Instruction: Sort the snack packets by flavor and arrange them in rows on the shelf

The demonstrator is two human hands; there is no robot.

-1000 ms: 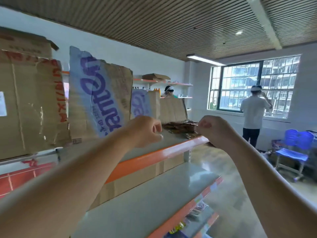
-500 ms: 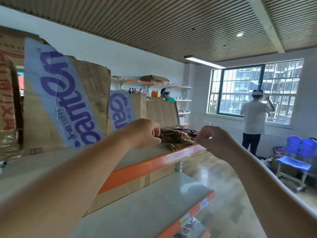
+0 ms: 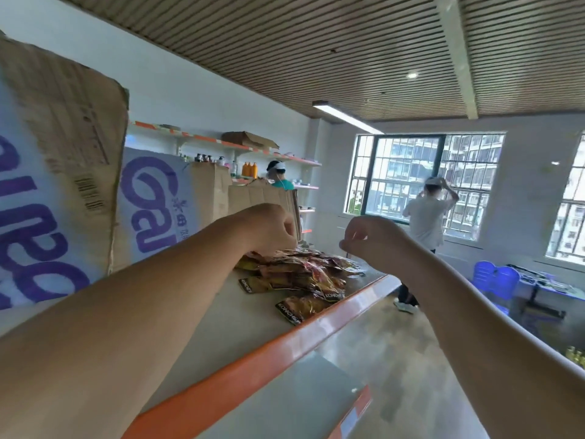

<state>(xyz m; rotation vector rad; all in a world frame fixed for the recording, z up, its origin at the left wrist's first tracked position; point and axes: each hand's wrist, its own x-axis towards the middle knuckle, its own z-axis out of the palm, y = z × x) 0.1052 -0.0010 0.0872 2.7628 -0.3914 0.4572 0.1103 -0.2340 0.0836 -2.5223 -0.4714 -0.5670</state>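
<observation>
Packets (image 3: 297,274) lay in one mixed heap on the shelf (image 3: 247,315), no rows begun. Left hand (image 3: 269,229) curled over it, grip unclear; right hand (image 3: 370,239) hovered curled, empty.

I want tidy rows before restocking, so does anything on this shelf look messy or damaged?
Yes. The snack packets lie in a jumbled, overlapping heap on the shelf, not in rows, and one stray packet lies close to the orange front edge. The cardboard sheet behind has a torn, ragged edge.
</observation>
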